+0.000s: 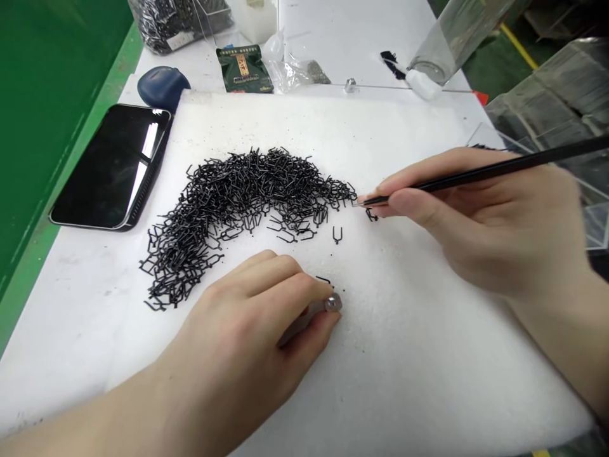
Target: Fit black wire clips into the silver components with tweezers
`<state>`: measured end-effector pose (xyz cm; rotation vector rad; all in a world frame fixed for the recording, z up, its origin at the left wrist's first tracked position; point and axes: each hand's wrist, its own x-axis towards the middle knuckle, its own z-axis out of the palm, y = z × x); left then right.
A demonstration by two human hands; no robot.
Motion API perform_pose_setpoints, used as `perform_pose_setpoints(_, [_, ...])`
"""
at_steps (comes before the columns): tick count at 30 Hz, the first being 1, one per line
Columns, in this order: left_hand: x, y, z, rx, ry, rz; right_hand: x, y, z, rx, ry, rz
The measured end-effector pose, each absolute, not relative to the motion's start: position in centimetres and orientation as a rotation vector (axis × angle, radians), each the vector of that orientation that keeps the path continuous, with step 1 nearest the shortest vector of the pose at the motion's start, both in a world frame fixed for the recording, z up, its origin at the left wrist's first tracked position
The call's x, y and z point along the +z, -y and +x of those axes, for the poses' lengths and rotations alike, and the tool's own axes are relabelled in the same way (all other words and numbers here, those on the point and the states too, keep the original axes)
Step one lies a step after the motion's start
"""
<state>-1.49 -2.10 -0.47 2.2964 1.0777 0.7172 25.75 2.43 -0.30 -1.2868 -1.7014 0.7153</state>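
Observation:
My left hand [252, 324] is closed around a small shiny metal piece with a square, rounded end [333, 303], held between thumb and index finger; most of it is hidden by the hand. In my right hand [495, 222] is a thin black tool like tweezers [518, 158], its fine tip pointing left beside the pile. A curved pile of small black forked pieces [247, 190] lies on the white foam sheet [428, 381]. One loose forked piece [337, 235] rests between my hands, and another small black piece [323, 279] lies just beyond my left fingertips.
To the left lies a phone [111, 168], with a dark blue rounded object [163, 87] behind it. Along the back are a stuffed clear bag [176, 25], a green packet [244, 68], a small metal nut-like piece [350, 85] and a clear jar [451, 41].

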Motion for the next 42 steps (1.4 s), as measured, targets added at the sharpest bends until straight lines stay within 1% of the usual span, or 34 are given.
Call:
perform_pose_setpoints(2, [-0.6,2.1,-1.5,0.710,-1.084,2.305,0.1,-1.9,26.0,0.769,1.733,-1.259])
perform_pose_setpoints(7, [-0.6,2.2,-1.5,0.718,-1.087,2.322,0.7,-1.4,25.9,1.209,1.862,-1.009])
perform_pose_setpoints(11, [-0.3,2.2,-1.4,0.716,-1.082,2.325,0.8,-1.6,25.4,1.345,1.903,-0.956])
perform_pose_setpoints(16, [-0.1,2.1,-1.4,0.682,-1.086,2.334,0.5,-1.3,25.4,1.313,1.897,-1.000])
perform_pose_setpoints(42, [-0.5,2.1,-1.1,0.709,-1.102,2.355,-0.2,-1.3,25.5,1.352,1.869,-0.920])
